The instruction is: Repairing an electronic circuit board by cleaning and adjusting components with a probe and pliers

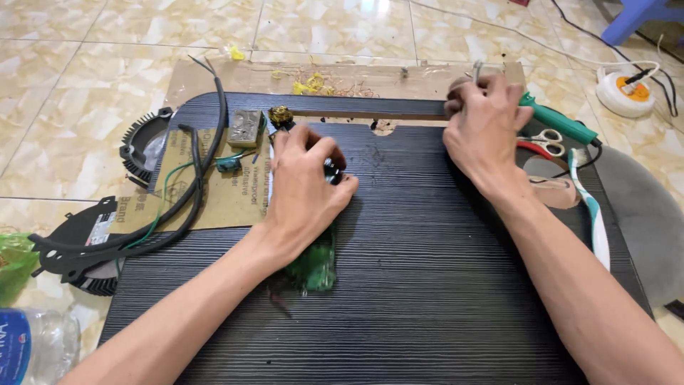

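The left hand (303,182) lies palm down, fingers curled, pressing on a green printed circuit board (315,264) that rests near the middle of the dark ribbed bench (427,285); the hand covers most of the board, and only its lower end shows below the wrist. The right hand (484,125) sits at the far edge of the bench, its fingers closed around a small metal tool (476,70) whose tip just pokes out above the knuckles; what kind of tool it is cannot be told. Just to the right of that hand lie a green-handled tool (559,122), a pair of white-handled scissors (545,139) and a white and teal toothbrush (591,207). To the left of the left hand, a sheet of brown sandpaper (231,196) carries a small grey metal block (246,128), a yellow wound coil (280,115) and a thick black cable (192,192) with a green wire alongside it. A black finned round part (142,146) lies on the tiled floor (85,93) beside the bench, and a clear plastic bottle (35,346) lies at the lower left
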